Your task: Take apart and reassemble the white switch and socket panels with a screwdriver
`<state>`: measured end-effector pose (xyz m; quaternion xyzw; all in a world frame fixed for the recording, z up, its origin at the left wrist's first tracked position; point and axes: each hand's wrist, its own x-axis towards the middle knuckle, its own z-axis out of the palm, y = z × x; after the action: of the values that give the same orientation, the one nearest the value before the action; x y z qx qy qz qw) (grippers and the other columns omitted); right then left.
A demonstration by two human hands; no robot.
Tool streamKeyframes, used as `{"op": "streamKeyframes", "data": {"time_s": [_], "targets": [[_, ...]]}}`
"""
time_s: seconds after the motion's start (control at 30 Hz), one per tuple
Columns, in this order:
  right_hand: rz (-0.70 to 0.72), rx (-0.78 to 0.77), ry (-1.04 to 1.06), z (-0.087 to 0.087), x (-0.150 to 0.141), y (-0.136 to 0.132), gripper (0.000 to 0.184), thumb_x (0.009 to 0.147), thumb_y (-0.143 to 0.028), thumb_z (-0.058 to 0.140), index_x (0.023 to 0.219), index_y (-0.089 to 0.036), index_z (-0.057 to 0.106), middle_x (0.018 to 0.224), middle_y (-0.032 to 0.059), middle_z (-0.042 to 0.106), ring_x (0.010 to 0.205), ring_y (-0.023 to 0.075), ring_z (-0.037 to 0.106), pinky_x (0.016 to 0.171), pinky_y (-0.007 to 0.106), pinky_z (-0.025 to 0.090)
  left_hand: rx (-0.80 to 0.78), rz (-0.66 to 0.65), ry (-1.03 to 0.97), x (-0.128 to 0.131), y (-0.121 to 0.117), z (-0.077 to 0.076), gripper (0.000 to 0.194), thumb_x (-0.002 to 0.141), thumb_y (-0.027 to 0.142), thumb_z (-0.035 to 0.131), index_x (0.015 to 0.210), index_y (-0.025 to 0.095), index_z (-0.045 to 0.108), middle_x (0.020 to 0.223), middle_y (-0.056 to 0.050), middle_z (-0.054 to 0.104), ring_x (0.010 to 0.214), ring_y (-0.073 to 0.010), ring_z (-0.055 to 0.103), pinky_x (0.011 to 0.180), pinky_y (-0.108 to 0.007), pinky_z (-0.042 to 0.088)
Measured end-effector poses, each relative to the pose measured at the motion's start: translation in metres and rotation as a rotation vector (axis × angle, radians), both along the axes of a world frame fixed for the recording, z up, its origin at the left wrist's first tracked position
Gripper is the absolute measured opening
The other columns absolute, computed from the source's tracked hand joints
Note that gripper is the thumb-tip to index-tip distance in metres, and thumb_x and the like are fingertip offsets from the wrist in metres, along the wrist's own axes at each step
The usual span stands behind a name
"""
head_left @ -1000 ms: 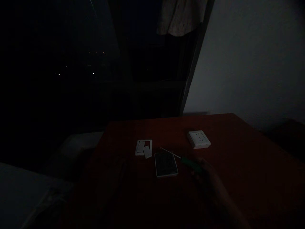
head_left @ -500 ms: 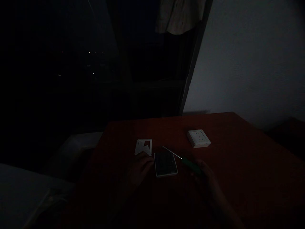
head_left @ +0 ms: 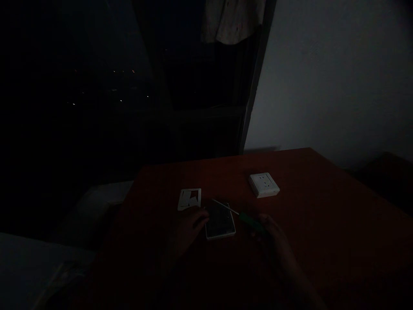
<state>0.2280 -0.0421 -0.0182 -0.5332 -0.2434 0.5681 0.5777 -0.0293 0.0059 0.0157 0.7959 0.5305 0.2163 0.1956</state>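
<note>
My right hand (head_left: 271,230) is closed around the green handle of a screwdriver (head_left: 247,220). Its thin shaft points up and left, across the top of a pale square box with a dark face (head_left: 220,224); whether the tip touches is unclear. At that box's upper left edge is my left hand (head_left: 190,224), thumb and finger drawn together; anything between them is too dark to make out. Just beyond my left hand lies a white square frame (head_left: 185,199) with loose white pieces inside its outline. Farther back and right sits a white socket box (head_left: 263,185), holes facing up.
The reddish-brown table (head_left: 309,206) carries these things in very dim light. A pale wall (head_left: 329,86) rises behind it on the right. At the back left is a dark window with small distant lights, and a cloth (head_left: 234,21) hangs above.
My left hand's fingertips have moved right, onto the dark-faced box's edge. The screwdriver stays in my right hand, over the box's top. The whole view has shifted slightly.
</note>
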Motion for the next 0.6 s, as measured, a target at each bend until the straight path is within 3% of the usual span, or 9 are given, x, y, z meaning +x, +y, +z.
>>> {"op": "streamKeyframes", "data": {"time_s": [0.33,0.6], "targets": [[0.04,-0.007,-0.013,-0.001,-0.001,-0.001,0.026,0.074,-0.049,0.067,0.081,-0.024,0.067,0.068,0.0008,0.063,0.06,0.0177,0.058,0.054,0.029,0.044,0.08,0.004,-0.021,0.001,-0.001,-0.004,0.015,0.089,0.021,0.053,0.093,0.025,0.067,0.093,0.002,0.071,0.086,-0.0159,0.067,0.08,-0.028,0.052],[-0.004,-0.001,-0.054,0.009,-0.002,-0.001,0.031,0.063,-0.047,0.075,0.081,-0.023,0.069,0.075,0.0035,0.066,0.069,0.0225,0.062,0.056,0.032,0.048,0.075,-0.023,0.028,0.004,-0.003,-0.005,0.015,0.087,0.018,0.055,0.093,0.025,0.067,0.094,0.001,0.071,0.087,-0.0159,0.067,0.08,-0.029,0.052]]}}
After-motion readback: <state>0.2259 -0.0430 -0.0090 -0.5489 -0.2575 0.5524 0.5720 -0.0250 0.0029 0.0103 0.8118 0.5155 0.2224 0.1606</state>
